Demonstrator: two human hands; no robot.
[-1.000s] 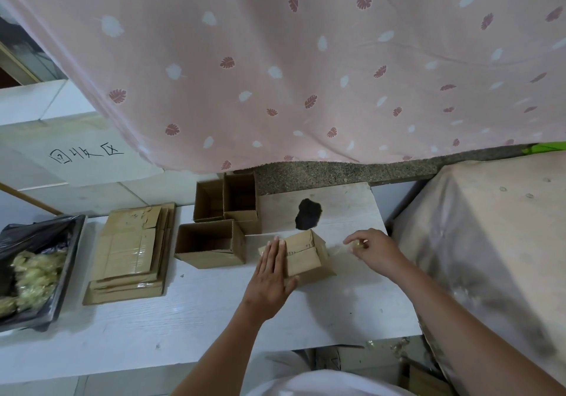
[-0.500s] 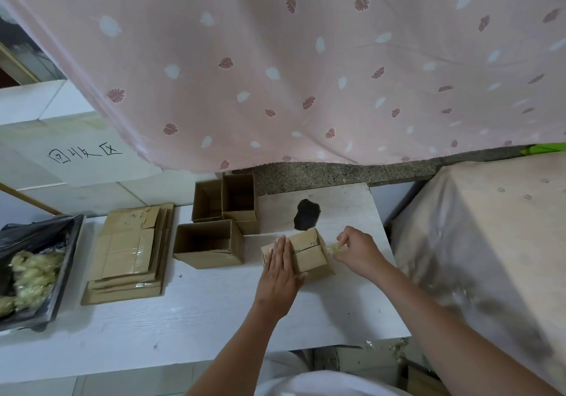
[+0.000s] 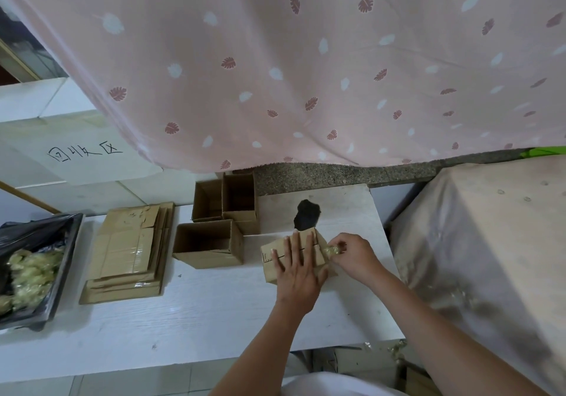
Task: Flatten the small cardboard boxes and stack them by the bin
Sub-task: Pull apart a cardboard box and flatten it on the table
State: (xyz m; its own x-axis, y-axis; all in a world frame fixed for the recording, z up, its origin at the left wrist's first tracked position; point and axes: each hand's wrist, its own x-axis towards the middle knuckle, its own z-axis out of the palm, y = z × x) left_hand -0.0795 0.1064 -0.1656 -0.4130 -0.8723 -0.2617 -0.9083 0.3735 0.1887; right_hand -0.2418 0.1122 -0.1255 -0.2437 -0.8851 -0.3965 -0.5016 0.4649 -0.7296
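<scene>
A small closed cardboard box is held down on the white tabletop by the left hand, laid flat on its top with fingers straight. A crumpled strip of yellowish tape is pinched at the box's right end by the right hand. Three open boxes are set just to the left. Further left, a stack of flattened boxes is laid beside the black-lined bin.
</scene>
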